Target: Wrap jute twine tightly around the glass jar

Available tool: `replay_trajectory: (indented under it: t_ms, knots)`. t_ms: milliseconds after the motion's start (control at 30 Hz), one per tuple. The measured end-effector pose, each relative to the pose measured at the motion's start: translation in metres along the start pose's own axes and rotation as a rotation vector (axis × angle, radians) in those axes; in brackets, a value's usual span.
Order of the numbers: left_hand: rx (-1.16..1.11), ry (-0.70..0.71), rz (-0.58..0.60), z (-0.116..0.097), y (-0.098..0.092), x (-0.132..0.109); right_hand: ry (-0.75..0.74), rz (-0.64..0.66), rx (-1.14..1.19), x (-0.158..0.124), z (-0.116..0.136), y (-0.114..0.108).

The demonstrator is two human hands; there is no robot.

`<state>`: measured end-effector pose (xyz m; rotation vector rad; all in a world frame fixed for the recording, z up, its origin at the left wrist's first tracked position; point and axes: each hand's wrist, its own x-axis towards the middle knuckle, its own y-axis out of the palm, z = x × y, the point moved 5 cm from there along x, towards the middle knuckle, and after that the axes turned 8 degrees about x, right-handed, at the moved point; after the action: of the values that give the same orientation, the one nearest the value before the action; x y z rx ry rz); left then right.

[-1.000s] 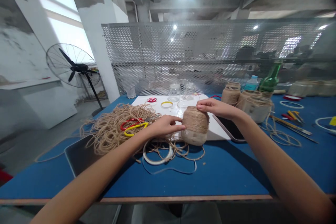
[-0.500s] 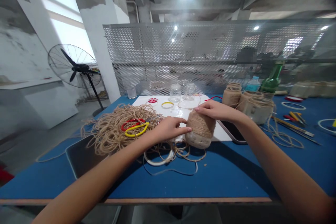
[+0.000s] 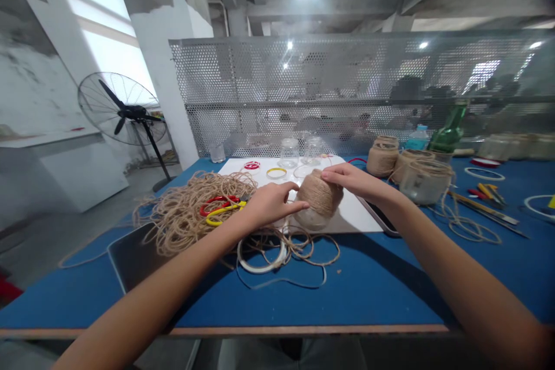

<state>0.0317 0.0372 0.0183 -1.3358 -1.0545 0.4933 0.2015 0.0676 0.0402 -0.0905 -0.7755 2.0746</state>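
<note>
A glass jar (image 3: 319, 195) wound with jute twine tilts in front of me, its lower part bare. My left hand (image 3: 274, 203) grips its left side, thumb low and index finger higher. At the upper right of the jar, my right hand (image 3: 350, 178) presses its closed fingers against the twine; some fingertips are hidden. A big tangle of jute twine (image 3: 191, 211) lies left of my left hand. Red- and yellow-handled scissors (image 3: 223, 211) rest on that heap. Loose twine and a white ring (image 3: 243, 263) lie below the jar.
Twine-wrapped jars (image 3: 383, 156), a partly wrapped jar (image 3: 424, 185) and a green bottle (image 3: 451, 130) stand at right. Behind are clear jars (image 3: 289, 153) and a yellow tape roll (image 3: 276, 173) on white paper (image 3: 364, 219). A phone (image 3: 381, 217) lies under my right forearm.
The wrapped jar has shifted left and slightly up, leaning more to one side. Both hands have moved with it, keeping contact.
</note>
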Motion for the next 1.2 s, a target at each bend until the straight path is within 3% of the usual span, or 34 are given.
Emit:
replay_trajectory:
  t_ms: [367,600,1000,1200]
  knots:
    - [-0.004,0.01,0.111,0.016,0.005,0.005,-0.054,0.127,0.058,0.002,-0.01,0.004]
    - [-0.022,0.059,0.141,0.012,0.001,0.003,-0.08,0.237,0.127,-0.002,-0.005,0.004]
    - [-0.05,0.093,0.165,0.005,0.004,0.0,-0.017,0.279,0.149,-0.008,-0.004,-0.001]
    - [-0.05,0.071,0.135,0.005,0.007,0.002,-0.005,0.251,0.009,-0.009,-0.001,-0.007]
